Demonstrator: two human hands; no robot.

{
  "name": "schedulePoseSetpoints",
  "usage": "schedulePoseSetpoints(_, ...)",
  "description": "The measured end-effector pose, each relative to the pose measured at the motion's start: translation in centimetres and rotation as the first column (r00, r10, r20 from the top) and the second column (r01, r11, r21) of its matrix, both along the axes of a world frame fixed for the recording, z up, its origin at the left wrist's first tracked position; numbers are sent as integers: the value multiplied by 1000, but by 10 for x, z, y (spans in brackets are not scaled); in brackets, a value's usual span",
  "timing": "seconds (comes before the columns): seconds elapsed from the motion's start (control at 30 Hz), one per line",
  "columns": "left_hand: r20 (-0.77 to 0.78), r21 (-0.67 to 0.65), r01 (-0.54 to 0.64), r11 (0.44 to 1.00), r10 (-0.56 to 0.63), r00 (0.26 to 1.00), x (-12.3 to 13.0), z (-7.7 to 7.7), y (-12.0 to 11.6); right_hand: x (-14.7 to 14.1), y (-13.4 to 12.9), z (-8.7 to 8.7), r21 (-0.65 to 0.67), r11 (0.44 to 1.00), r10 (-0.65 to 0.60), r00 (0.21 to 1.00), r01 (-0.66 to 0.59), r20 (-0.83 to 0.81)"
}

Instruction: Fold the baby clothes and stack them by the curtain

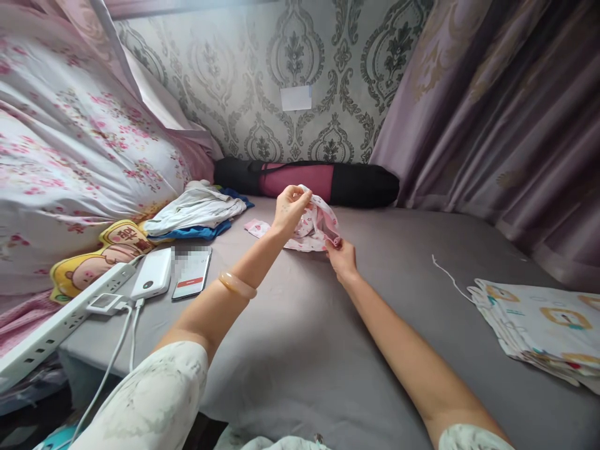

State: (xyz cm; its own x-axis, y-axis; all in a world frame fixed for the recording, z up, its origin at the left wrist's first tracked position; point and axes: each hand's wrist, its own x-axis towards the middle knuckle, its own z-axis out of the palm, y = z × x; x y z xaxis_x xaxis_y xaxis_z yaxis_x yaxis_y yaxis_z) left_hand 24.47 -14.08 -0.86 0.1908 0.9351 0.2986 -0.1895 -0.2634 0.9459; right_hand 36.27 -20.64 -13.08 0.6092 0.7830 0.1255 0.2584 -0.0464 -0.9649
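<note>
A small pink and white printed garment [307, 236] is held up just over the grey sheet [290, 331], its lower left part trailing toward the sheet. My left hand [291, 206] pinches its upper edge between thumb and fingers. Lower and to the right, my right hand [342, 257] grips another edge, and the cloth between the two hands hangs partly open. Which kind of garment it is, I cannot make out.
Behind lies a long black and maroon bag [300, 181]. At left are folded clothes [197, 209], a yellow cartoon cushion [94, 262], a phone [192, 273], a white power bank [152, 273] and a power strip [60, 325]. Folded printed cloths [539, 325] and a string [452, 278] lie at right.
</note>
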Motion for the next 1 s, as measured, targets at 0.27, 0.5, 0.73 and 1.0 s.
schedulePoseSetpoints(0.27,-135,128,-295,947,311,941,-20,-23,14,48,-34,47,79,984,168,977,-158,-133)
schedulePoseSetpoints(0.5,-27,0,-108,994,108,994,-25,-25,11,64,-64,97,-3,848,502,806,-530,-312)
schedulePoseSetpoints(0.73,-76,-30,150,988,-152,985,-36,-20,-4,85,-88,126,-121,807,514,788,-578,-337)
schedulePoseSetpoints(1.0,-401,-103,437,894,-439,804,-65,-34,-5,99,-94,121,-271,811,534,845,-518,-17)
